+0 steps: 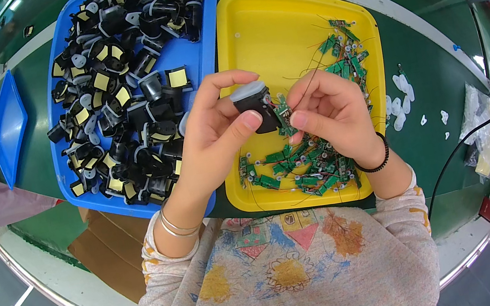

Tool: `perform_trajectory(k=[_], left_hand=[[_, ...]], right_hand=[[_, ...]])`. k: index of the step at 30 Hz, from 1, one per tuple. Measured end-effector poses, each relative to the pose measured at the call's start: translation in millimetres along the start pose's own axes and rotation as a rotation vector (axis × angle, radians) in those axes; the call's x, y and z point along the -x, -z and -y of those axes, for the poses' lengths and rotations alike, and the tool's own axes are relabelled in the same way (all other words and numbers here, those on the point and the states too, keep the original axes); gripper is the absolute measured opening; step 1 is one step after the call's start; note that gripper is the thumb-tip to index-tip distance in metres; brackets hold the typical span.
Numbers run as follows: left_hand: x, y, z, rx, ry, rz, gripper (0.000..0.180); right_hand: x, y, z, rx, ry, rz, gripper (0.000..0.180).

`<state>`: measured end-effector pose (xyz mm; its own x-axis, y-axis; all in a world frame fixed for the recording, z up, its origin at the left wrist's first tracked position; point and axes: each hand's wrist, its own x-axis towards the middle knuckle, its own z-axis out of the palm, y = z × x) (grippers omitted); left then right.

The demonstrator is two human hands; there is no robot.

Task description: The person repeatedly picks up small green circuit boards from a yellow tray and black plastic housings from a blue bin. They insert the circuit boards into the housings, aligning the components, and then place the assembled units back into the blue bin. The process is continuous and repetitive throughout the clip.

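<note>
Above the gap between the blue tray (58,114) and the yellow tray (274,23) on the green bench (434,74), both hands meet around one small assembly. The likeliest slip here, as I judge it, is the small green circuit board (283,113) tilting or dropping from the fingertips, since it is pinched only at its edge and thin wires trail from it that could snag on the loose boards (307,168) heaped in the yellow tray below. The left hand (215,132) is curled closed around a black plastic housing (253,109) with a pale grey cap, thumb across its front. The right hand (333,114) is closed in a fine pinch on the circuit board, pressed against the housing's side. Many more black housings (126,75) fill the blue tray.
</note>
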<state>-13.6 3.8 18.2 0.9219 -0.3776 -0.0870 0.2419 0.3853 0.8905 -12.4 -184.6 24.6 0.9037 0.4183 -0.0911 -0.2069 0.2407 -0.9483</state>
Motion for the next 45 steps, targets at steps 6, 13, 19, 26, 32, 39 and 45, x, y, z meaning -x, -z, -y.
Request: perform_trajectory(k=[6, 13, 19, 26, 32, 39, 45], left_hand=[[-0.1, -2.9, 4.6, -0.021, 0.049, 0.0, 0.038], [0.5, -4.4, 9.1, -0.069, 0.037, -0.024, 0.039], [0.3, -7.1, 13.7, -0.146, -0.03, -0.041, 0.041], [0.4, -7.0, 16.1, -0.264, -0.095, -0.069, 0.042], [0.3, -7.5, 14.9, -0.284, -0.081, -0.052, 0.042], [1.3, -7.6, 19.9, -0.454, -0.249, -0.101, 0.041], [1.0, -8.8, 20.6, -0.523, -0.301, -0.113, 0.04]], right_hand=[[-0.7, -2.6, -3.3, -0.156, -0.028, -0.033, 0.014], [-1.5, -0.5, -4.1, -0.126, -0.037, -0.026, 0.014], [-1.8, -1.0, -4.1, -0.134, -0.048, -0.03, 0.016], [-3.8, 1.5, -3.5, -0.06, -0.032, 0.004, 0.014], [-3.0, 2.2, -3.7, -0.016, -0.002, 0.007, 0.014], [-3.4, 2.9, -1.5, -0.062, -0.053, 0.047, 0.01], [-2.3, 3.5, 0.8, -0.041, -0.058, 0.054, 0.008]])
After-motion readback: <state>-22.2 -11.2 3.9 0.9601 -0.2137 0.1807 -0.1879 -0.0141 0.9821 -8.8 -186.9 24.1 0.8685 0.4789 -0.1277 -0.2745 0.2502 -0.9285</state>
